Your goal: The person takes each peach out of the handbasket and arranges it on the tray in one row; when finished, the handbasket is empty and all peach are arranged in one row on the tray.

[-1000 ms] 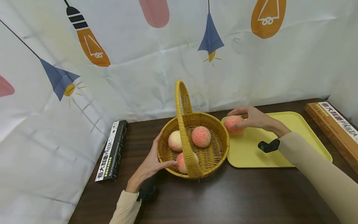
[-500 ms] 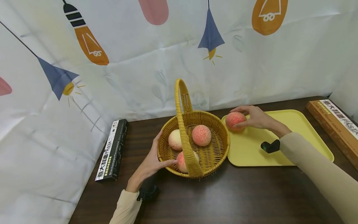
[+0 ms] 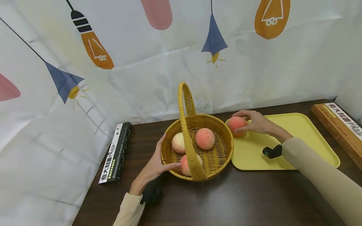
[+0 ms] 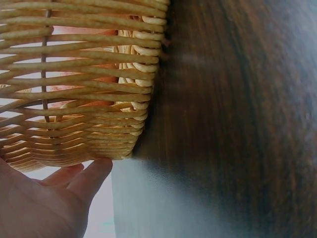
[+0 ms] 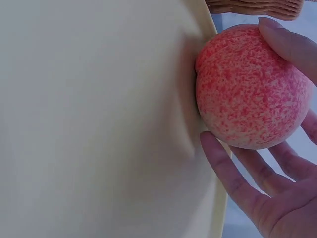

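A yellow wicker basket (image 3: 223, 163) with a tall arched handle stands mid-table, holding three artificial peaches: a pale one (image 3: 178, 143), a pink one (image 3: 205, 138) and a pink-and-cream one (image 3: 185, 166) partly behind the handle. My left hand (image 3: 154, 166) grips the basket's left side, thumb over the rim near the front peach, fingers along the outer wall. In the left wrist view, its fingertips (image 4: 99, 171) meet the weave. On the left end of a yellow tray (image 3: 282, 147), my right hand (image 3: 258, 123) holds a red-pink peach (image 5: 252, 89) between thumb and fingers.
A black pasta box (image 3: 116, 153) lies left of the basket. An orange-brown pasta box (image 3: 339, 125) lies beyond the tray's right edge. A printed white cloth (image 3: 158, 78) hangs behind the dark wooden table (image 3: 226, 201). The basket's right side sits close against the tray.
The head view shifts slightly. Both hands stay in place, the left at the basket and the right around the peach on the tray.
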Available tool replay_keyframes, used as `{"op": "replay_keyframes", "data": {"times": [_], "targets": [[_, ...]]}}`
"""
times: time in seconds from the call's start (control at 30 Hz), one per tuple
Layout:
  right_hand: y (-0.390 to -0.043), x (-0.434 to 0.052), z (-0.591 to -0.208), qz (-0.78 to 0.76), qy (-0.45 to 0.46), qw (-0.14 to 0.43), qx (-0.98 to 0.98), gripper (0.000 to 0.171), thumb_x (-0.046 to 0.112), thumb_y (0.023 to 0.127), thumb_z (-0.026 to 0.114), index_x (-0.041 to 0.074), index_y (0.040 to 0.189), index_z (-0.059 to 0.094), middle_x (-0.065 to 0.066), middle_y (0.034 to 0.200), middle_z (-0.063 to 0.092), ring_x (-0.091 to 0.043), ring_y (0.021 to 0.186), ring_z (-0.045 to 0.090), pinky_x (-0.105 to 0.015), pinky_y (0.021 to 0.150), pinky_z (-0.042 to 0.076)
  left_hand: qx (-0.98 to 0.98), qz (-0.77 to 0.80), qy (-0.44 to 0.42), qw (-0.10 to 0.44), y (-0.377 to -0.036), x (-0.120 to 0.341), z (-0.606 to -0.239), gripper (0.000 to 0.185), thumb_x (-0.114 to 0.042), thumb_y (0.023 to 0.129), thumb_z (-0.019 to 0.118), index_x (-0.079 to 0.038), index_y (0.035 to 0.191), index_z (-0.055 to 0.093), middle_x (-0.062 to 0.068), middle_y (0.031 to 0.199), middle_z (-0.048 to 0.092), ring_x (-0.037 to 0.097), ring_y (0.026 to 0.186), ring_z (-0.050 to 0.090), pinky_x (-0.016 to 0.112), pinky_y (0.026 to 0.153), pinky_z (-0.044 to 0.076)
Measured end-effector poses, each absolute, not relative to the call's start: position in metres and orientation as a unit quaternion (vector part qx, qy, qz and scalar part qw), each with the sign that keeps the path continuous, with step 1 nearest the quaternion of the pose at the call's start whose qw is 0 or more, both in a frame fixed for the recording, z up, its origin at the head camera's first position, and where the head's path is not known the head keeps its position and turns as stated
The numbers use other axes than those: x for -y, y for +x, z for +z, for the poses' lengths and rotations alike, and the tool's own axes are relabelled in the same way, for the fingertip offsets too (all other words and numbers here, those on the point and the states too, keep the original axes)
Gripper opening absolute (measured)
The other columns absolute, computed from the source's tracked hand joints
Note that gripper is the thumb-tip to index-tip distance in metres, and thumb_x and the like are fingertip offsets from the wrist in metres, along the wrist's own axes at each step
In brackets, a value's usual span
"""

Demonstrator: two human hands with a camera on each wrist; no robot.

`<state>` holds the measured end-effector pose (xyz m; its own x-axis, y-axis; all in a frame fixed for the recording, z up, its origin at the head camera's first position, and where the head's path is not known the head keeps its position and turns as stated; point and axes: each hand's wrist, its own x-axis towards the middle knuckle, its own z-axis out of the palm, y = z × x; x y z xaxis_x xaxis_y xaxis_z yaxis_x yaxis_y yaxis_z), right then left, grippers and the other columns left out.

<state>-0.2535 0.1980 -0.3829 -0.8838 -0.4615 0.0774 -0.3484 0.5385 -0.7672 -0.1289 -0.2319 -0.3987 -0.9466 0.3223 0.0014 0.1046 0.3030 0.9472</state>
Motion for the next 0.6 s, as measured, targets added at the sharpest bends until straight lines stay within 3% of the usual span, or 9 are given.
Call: {"op": "replay_keyframes", "data": {"times": [0.2,0.4,0.6], "targets": [[-0.253,-0.200,-0.381,-0.414,-0.239,0.059,-0.876,0.059,0.019,0.083,0.091,0.006,0.135,0.066,-0.022,0.136,0.064,-0.044,0.119,0.061,-0.062,0.096,0.048,-0.802,0.574,0.137,0.089,-0.129,0.232,-0.400,0.126,-0.027,0.084,0.091,-0.026,0.169,-0.002,0.014,0.170,0.016,0.038,0.148,0.037,0.052,0.113,0.040],[-0.255,-0.199,-0.377,-0.402,-0.261,0.056,-0.876,0.060,0.014,0.084,0.090,0.003,0.137,0.063,-0.023,0.137,0.063,-0.044,0.120,0.061,-0.061,0.097,0.050,-0.807,0.569,0.131,0.089,-0.128,0.232,-0.400,0.126,-0.027,0.083,0.091,-0.026,0.169,-0.002,0.014,0.170,0.016,0.038,0.148,0.037,0.054,0.114,0.038],[-0.241,-0.177,-0.338,-0.390,-0.327,0.021,-0.861,0.060,0.011,0.089,0.085,0.003,0.142,0.059,-0.022,0.142,0.053,-0.048,0.134,0.050,-0.067,0.109,0.039,-0.811,0.562,0.133,0.088,-0.129,0.232,-0.399,0.126,-0.030,0.083,0.091,-0.026,0.168,-0.003,0.014,0.170,0.015,0.038,0.147,0.039,0.054,0.113,0.040]]}}
